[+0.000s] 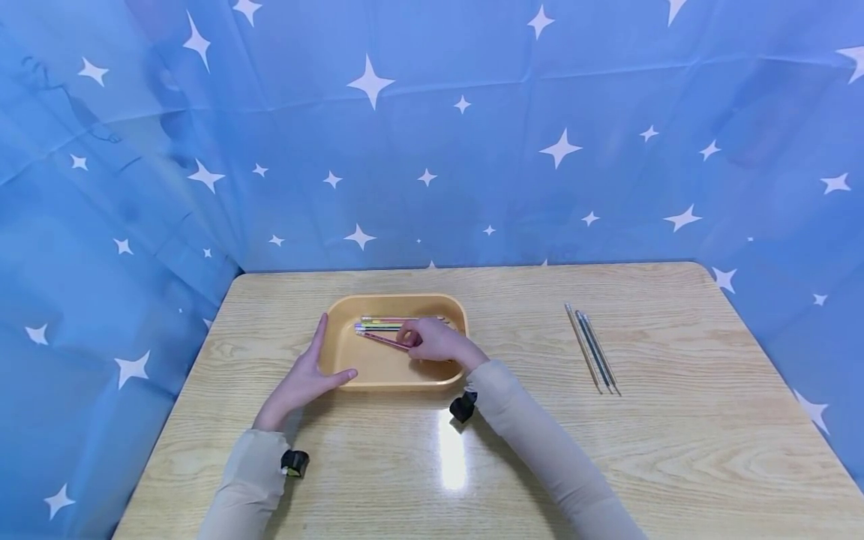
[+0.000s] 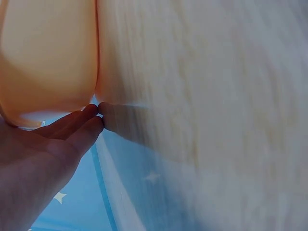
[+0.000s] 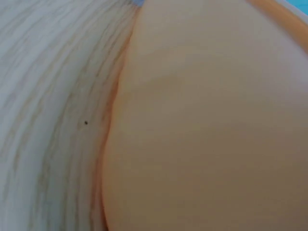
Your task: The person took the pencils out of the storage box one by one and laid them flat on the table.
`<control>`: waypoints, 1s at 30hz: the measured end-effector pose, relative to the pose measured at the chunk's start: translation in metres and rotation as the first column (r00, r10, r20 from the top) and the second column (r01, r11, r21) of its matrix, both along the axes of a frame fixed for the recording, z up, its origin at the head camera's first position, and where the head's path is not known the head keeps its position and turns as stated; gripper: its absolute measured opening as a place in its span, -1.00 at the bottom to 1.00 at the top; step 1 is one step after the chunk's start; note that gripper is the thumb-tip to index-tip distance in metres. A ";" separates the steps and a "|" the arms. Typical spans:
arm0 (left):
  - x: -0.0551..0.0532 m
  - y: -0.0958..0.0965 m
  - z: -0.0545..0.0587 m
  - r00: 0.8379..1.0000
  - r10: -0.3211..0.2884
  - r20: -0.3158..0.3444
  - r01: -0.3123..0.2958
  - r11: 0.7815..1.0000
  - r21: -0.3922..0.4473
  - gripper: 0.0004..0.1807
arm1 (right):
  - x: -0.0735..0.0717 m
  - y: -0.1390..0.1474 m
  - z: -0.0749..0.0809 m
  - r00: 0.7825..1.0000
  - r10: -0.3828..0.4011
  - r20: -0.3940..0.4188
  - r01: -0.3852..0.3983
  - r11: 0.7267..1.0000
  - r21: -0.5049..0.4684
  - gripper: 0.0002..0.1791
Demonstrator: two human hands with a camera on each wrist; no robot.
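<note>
In the head view a shallow orange-yellow tray (image 1: pixel 398 385) lies on the table, several pencils (image 1: pixel 385 324) side by side inside it. Over the tray, my right hand (image 1: pixel 437 340) pinches a dark reddish pencil (image 1: pixel 381 340) between thumb and fingertips; its far end is hidden by the hand. At the tray's left front corner, my left hand (image 1: pixel 312 379) has its thumb and straight fingers spread along the rim. The left wrist view shows the left hand's fingertips (image 2: pixel 91 110) touching the tray's outer wall. Only the tray wall (image 3: pixel 202 120) and table appear in the right wrist view.
Several thin pencils or sticks (image 1: pixel 594 352) lie together on the right part of the wooden table (image 1: pixel 702 435). A blue curtain with white stars (image 1: pixel 472 150) hangs behind the table and on both sides.
</note>
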State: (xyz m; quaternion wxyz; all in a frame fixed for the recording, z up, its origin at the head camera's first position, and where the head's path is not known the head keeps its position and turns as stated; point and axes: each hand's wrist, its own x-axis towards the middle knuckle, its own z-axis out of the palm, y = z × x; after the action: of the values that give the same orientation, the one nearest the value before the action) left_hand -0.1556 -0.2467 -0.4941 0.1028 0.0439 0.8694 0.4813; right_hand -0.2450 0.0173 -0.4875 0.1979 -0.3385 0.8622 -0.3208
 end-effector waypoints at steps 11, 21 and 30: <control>0.002 0.001 0.000 1.000 -0.008 -0.014 0.008 1.000 0.000 0.28 | 0.000 0.002 0.004 0.981 0.080 0.177 -0.061 0.992 -0.109 -0.66; 0.002 0.000 0.001 1.000 -0.006 -0.022 0.006 1.000 -0.010 0.29 | 0.002 0.010 0.013 0.978 0.029 0.208 0.030 0.960 -0.277 -0.63; 0.002 0.001 0.001 1.000 -0.002 -0.017 0.002 1.000 -0.022 0.30 | 0.008 0.025 0.026 0.965 0.014 0.260 0.086 0.925 -0.370 -0.61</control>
State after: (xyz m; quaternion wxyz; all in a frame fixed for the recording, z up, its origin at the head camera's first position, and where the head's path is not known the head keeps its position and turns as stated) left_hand -0.1541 -0.2453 -0.4932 0.0963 0.0477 0.8754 0.4714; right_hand -0.2369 0.0419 -0.4614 0.2334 -0.3095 0.7570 -0.5261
